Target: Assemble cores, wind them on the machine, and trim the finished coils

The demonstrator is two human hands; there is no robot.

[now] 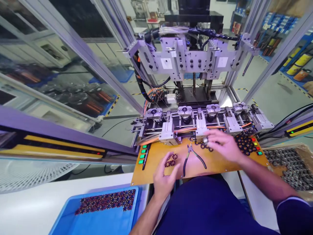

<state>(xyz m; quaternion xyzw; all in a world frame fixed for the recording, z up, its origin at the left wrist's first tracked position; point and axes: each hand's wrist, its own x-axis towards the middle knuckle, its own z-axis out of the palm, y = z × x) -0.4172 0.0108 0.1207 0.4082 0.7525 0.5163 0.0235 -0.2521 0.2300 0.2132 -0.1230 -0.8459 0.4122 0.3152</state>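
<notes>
My left hand (164,179) rests low over the yellow work plate (151,171), thumb and fingers apart around a few small copper-wound rings (172,162). Whether the fingers touch the rings is hard to see. My right hand (226,146) reaches toward the machine's front edge, its fingertips pinching a small silvery part (205,140). Just beneath it lie several dark rings (202,146). Between my hands are side cutters (188,156) with black handles, jaws pointing away from me. More dark and copper rings (245,144) are heaped to the right of my right hand.
Ahead stands a row of clamp fixtures with round metal holders (185,111), under a machine head (193,60). A blue tray (97,222) with rows of rings is at lower left. A box of silvery parts (297,168) stands at right. Green buttons (141,156) and a black pen-like tool (146,158) are at the plate's left.
</notes>
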